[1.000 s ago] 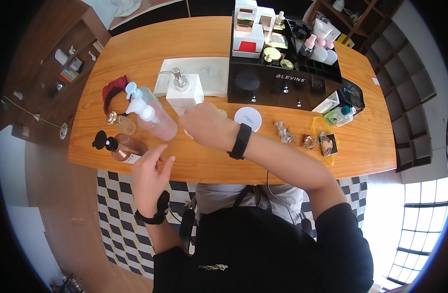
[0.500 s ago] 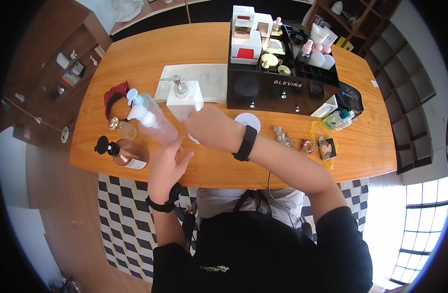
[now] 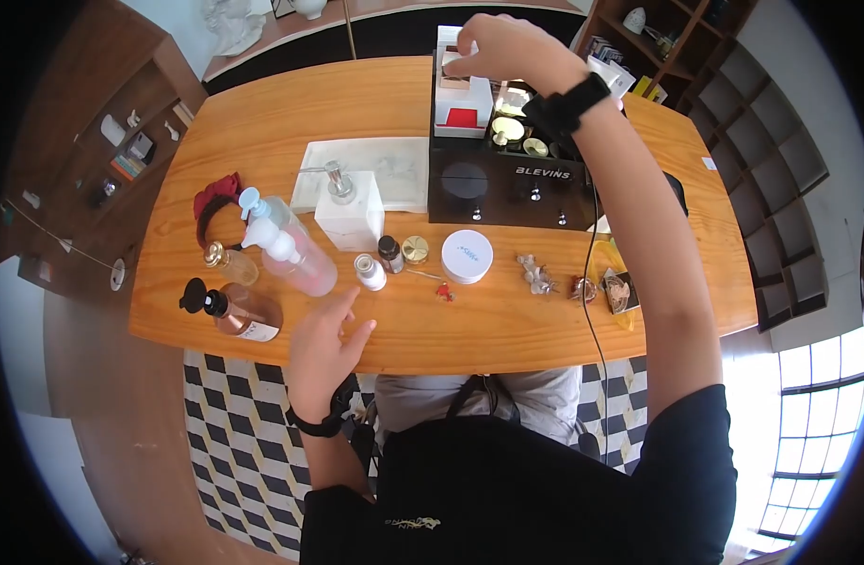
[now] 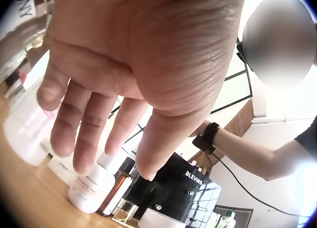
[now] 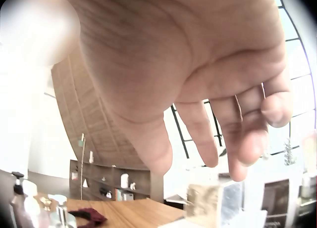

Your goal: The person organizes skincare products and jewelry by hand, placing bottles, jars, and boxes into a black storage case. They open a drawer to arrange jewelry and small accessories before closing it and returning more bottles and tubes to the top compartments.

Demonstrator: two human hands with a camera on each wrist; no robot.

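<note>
My right hand (image 3: 521,52) reaches over the stacked white boxes (image 3: 465,99) at the back left of the black organizer (image 3: 502,193). In the right wrist view its fingers point down, apart and holding nothing, with a gold-fronted box (image 5: 203,203) below them. My left hand (image 3: 326,344) hovers at the table's front edge, palm turned inward, fingers extended and nothing in them. Just beyond its fingertips stands a small white bottle (image 3: 370,273), beside a small dark brown bottle (image 3: 389,254) and a gold-lidded jar (image 3: 415,250). The left wrist view shows the white bottle (image 4: 91,191) behind the fingers.
Left are a pink pump bottle (image 3: 305,259), a brown bottle (image 3: 248,311), and a red headband (image 3: 215,202). A white square dispenser (image 3: 352,217) stands before a marble tray (image 3: 394,160). Right of the jar lie a round white tub (image 3: 467,254) and hair clips (image 3: 535,273). A cable (image 3: 597,330) hangs from my right wrist.
My right hand has left the small white bottle and swung up and right over the organizer's boxes, uncovering the small bottles and jar. My left hand first shifted right, then stayed nearly in place.
</note>
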